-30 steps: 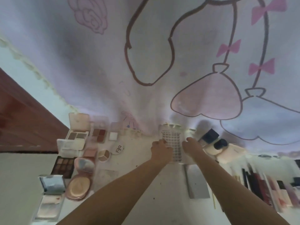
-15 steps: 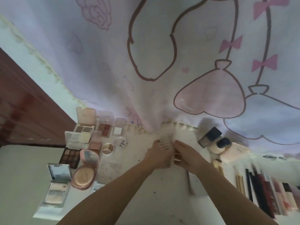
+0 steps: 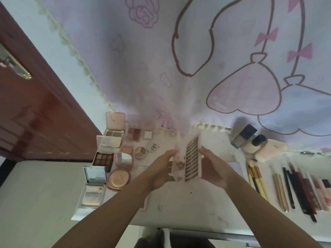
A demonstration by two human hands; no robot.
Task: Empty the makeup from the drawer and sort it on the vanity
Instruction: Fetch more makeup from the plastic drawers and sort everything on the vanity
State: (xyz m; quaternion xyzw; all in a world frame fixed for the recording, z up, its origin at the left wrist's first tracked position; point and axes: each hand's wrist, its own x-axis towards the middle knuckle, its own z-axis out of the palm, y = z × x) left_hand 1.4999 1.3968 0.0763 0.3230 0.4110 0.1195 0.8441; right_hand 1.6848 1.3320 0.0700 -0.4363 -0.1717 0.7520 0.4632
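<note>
Both hands hold a pale pink false-lash case point(image 3: 191, 159) upright above the middle of the white vanity top point(image 3: 188, 208). Rows of dark lashes show on its inner panel. My left hand point(image 3: 162, 171) grips the left half of the case, fingers curled round its edge. Against the right edge my right hand point(image 3: 214, 167) holds it, thumb on top. Open eyeshadow palettes point(image 3: 105, 159) and powder compacts point(image 3: 119, 178) lie grouped at the left. Brushes point(image 3: 257, 176) and dark pencils and lip sticks point(image 3: 302, 190) lie in a row at the right.
A foundation bottle point(image 3: 243, 136), a small dark-capped bottle point(image 3: 258, 141) and a pink box point(image 3: 270, 150) stand at the back right. A printed lilac curtain point(image 3: 179, 59) hangs behind the vanity. A brown wooden door point(image 3: 35, 108) is at the left.
The lash case lay flat at the back of the vanity under both hands. It has been lifted, brought nearer and turned upright, partly opened between the hands.
</note>
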